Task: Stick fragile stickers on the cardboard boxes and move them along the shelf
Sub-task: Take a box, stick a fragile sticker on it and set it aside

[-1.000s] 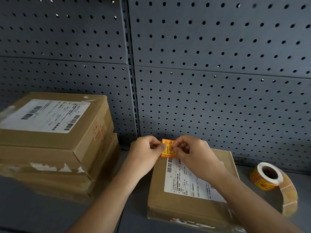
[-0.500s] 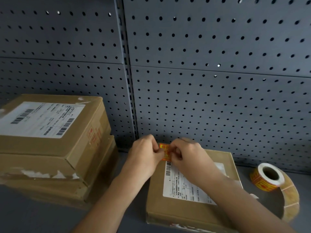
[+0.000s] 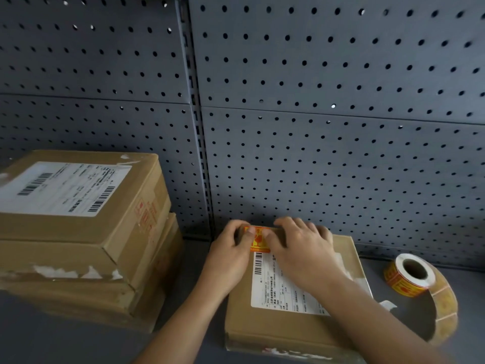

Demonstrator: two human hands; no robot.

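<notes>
The orange paper sticker [image 3: 258,240], pinched up in the air a second ago, now lies flat on the far edge of the brown cardboard box [image 3: 275,324] at lower middle, pressed by the flat, spread right hand [image 3: 301,248] and the thumb of the left hand [image 3: 231,254], whose curled fingers may grip the box, I cannot tell.

The left hand [image 3: 231,254] and the right hand [image 3: 301,248] press an orange fragile sticker [image 3: 258,243] onto the far edge of the cardboard box [image 3: 275,327], just above its white label [image 3: 278,290]. A sticker roll [image 3: 409,275] lies at right on the shelf [image 3: 52,340], stacked boxes [image 3: 78,232] at left.
</notes>
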